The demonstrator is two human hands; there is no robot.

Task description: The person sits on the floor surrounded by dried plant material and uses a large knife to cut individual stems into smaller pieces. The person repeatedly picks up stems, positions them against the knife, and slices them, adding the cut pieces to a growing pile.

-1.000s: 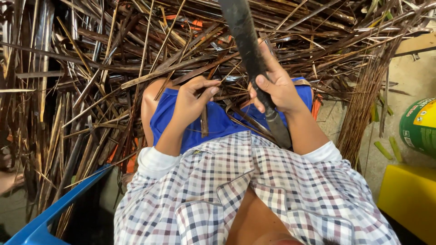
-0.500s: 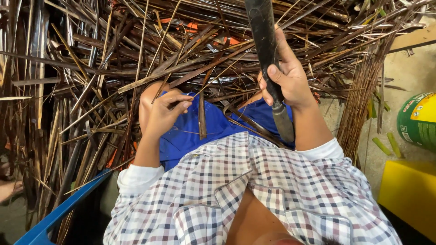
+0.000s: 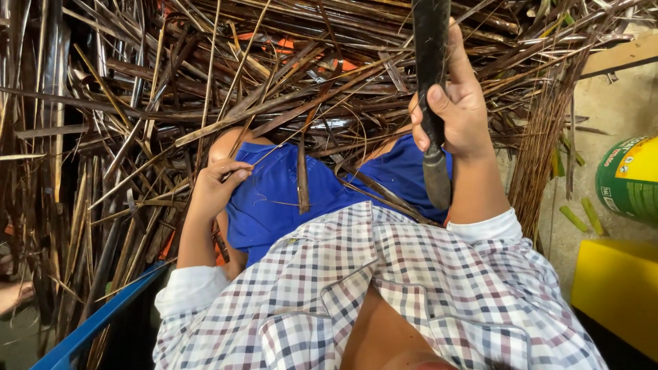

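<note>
My right hand [image 3: 458, 103] grips the dark handle of a long knife [image 3: 432, 82] held upright, its blade running up out of the frame and its butt end pointing down over my lap. My left hand [image 3: 216, 185] pinches a thin brown leaf strip [image 3: 274, 147] that slants up to the right across my knee. I wear blue trousers [image 3: 308, 188] and a checked shirt. Another dry strip [image 3: 302, 181] lies on my lap. A big heap of dry brown palm leaf strips [image 3: 171, 82] surrounds my legs.
A bundle of thin brown ribs [image 3: 545, 137] hangs at the right. A green and yellow round container [image 3: 630, 178] and a yellow box [image 3: 613, 294] sit on the concrete floor at the right. A blue plastic edge [image 3: 96, 322] is at the lower left.
My left hand has moved left off my lap to my knee and pinched a thin strip. My right hand has lifted the knife higher.
</note>
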